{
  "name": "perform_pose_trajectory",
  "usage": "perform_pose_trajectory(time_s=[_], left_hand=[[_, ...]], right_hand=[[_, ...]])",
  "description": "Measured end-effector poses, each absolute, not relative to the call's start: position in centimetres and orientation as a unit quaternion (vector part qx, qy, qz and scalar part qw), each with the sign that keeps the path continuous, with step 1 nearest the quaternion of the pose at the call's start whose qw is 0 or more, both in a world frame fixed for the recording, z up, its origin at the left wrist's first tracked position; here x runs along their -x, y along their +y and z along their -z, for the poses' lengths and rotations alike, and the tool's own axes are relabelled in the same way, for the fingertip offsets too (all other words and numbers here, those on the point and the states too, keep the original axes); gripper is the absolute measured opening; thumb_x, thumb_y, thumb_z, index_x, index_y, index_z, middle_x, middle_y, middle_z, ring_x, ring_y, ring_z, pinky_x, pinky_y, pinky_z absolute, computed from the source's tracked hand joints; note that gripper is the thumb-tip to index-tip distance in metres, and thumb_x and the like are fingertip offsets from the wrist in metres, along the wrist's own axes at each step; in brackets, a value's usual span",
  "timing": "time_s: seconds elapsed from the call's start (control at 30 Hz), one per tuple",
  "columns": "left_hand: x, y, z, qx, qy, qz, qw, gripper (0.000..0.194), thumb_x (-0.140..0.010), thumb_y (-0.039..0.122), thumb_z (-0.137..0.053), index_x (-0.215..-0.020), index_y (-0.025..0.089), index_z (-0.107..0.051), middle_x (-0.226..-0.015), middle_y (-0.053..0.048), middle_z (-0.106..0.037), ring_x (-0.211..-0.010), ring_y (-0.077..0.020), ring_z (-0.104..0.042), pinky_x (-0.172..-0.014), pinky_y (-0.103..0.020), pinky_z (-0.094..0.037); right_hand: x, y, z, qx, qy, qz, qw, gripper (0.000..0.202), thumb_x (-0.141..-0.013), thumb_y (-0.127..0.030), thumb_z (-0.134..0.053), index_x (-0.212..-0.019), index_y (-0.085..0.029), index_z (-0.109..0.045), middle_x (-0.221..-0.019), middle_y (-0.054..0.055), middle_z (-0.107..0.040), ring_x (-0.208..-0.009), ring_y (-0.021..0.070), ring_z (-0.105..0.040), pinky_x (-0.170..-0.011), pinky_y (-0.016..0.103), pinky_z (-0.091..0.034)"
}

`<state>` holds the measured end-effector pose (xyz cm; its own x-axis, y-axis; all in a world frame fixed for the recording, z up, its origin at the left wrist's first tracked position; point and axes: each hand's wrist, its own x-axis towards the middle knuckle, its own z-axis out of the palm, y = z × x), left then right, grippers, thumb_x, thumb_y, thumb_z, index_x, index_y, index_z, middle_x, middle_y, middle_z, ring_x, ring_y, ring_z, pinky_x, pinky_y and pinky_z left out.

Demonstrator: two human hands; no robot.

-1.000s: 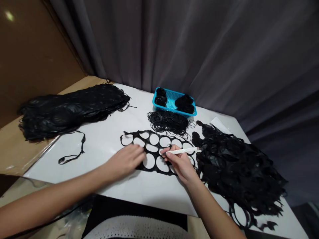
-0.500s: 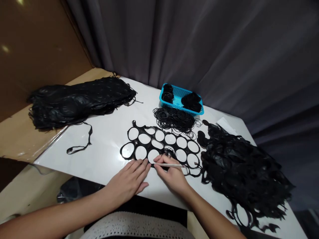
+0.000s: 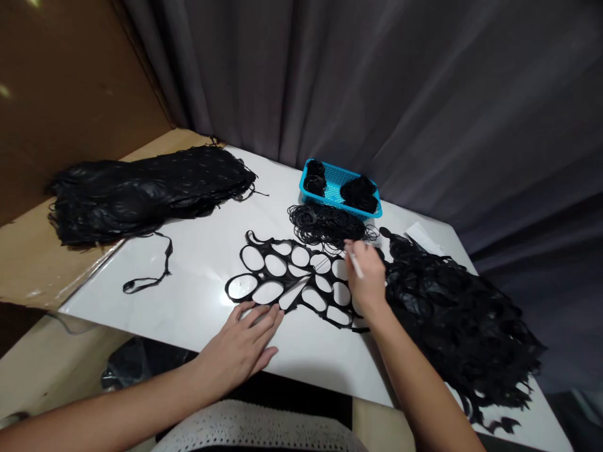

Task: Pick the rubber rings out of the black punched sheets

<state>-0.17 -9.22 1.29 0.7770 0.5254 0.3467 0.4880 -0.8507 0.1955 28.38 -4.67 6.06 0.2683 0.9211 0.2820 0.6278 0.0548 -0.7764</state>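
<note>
Left hand (image 3: 252, 339): palm down, fingers loosely spread and grasping nothing, fingertips resting at the near edge of the perforated black sheet (image 3: 311, 276). Right hand (image 3: 366, 273): fingers closed round a slim white stick (image 3: 357, 262), lifted over the sheet's right part. Thin strands (image 3: 321, 263) seem to run from the sheet toward these fingertips; whether they are pinched, cannot tell.

The sheet lies flat on the white tabletop (image 3: 198, 263) between the hands, its webs gathered to a pucker near the middle, holes there squeezed to slits. Handling, judged by eye: light, limp, stretchy, probably rubbery (slight sheen, so perhaps a little slick). Narrow webs look the likeliest to tear; better to hold it down flat by the broader near margin, close to the pucker, than to tug a single web.

Outward: loose black rings (image 3: 325, 226) lie just beyond the far edge, against the blue basket (image 3: 333, 182), which holds more dark bundles. To the right, a heap of black offcuts (image 3: 452, 326) crowds the sheet's end and could snag it; the right hand and wrist hide part of that end. A white paper slip (image 3: 421, 236) lies behind the heap. Far left, well apart: a thick black stack (image 3: 146, 194) and a stray strip (image 3: 168, 252).
</note>
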Motion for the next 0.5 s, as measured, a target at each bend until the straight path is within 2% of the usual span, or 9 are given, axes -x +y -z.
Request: perform_pose_trajectory(time_s=[0.1,0.2,0.3,0.4,0.5], left_hand=[[0.2,-9.2,-1.2,-0.936,0.276,-0.212,0.056,0.042,-0.105,0.035,-0.037,-0.137,0.012,-0.052,-0.134,-0.008,-0.060,-0.116,-0.0256,-0.050,-0.101,-0.047,-0.029],[0.3,-9.2,-1.7,-0.938,0.261,-0.218,0.075,0.041,-0.104,0.034,-0.039,-0.137,0.014,-0.053,-0.134,-0.007,-0.060,-0.117,-0.0273,-0.051,-0.101,-0.048,-0.030],[0.9,-9.1,-3.1,-0.949,0.192,-0.196,0.157,0.040,-0.103,0.026,-0.043,-0.141,0.016,-0.049,-0.136,-0.006,-0.058,-0.121,-0.0229,-0.051,-0.105,-0.041,-0.035],[1.9,-9.0,-4.0,-0.945,0.169,-0.191,0.202,0.038,-0.102,0.016,-0.042,-0.139,0.017,-0.050,-0.134,-0.007,-0.058,-0.123,-0.0173,-0.051,-0.105,-0.032,-0.040],[2.9,-8.8,-3.4,-0.939,0.239,-0.222,0.107,0.033,-0.101,0.016,-0.045,-0.132,0.015,-0.055,-0.126,-0.011,-0.061,-0.120,-0.0222,-0.054,-0.102,-0.037,-0.044]], right_hand=[[-30.5,-3.0,-7.3,0.681,-0.530,-0.219,0.456,0.015,-0.091,-0.034,-0.057,-0.087,-0.020,-0.057,-0.102,0.012,-0.063,-0.093,0.0232,-0.056,-0.086,0.037,-0.045],[-29.1,-3.5,-7.3,0.641,-0.516,-0.361,0.438,0.024,-0.090,-0.040,-0.059,-0.079,-0.021,-0.049,-0.099,0.010,-0.069,-0.084,0.0198,-0.064,-0.062,0.028,-0.049],[-25.9,-4.4,-6.8,0.570,-0.448,-0.527,0.445,0.034,-0.083,-0.041,-0.069,-0.076,-0.020,-0.043,-0.098,0.009,-0.070,-0.079,0.0170,-0.066,-0.049,0.021,-0.045],[-22.7,-5.1,-6.5,0.500,-0.345,-0.648,0.459,0.043,-0.071,-0.040,-0.080,-0.077,-0.019,-0.043,-0.095,0.006,-0.065,-0.082,0.0179,-0.068,-0.046,0.019,-0.045],[-20.2,-5.9,-6.1,0.473,-0.325,-0.695,0.433,0.043,-0.073,-0.039,-0.079,-0.077,-0.018,-0.042,-0.099,0.005,-0.065,-0.089,0.0172,-0.068,-0.060,0.022,-0.051]])
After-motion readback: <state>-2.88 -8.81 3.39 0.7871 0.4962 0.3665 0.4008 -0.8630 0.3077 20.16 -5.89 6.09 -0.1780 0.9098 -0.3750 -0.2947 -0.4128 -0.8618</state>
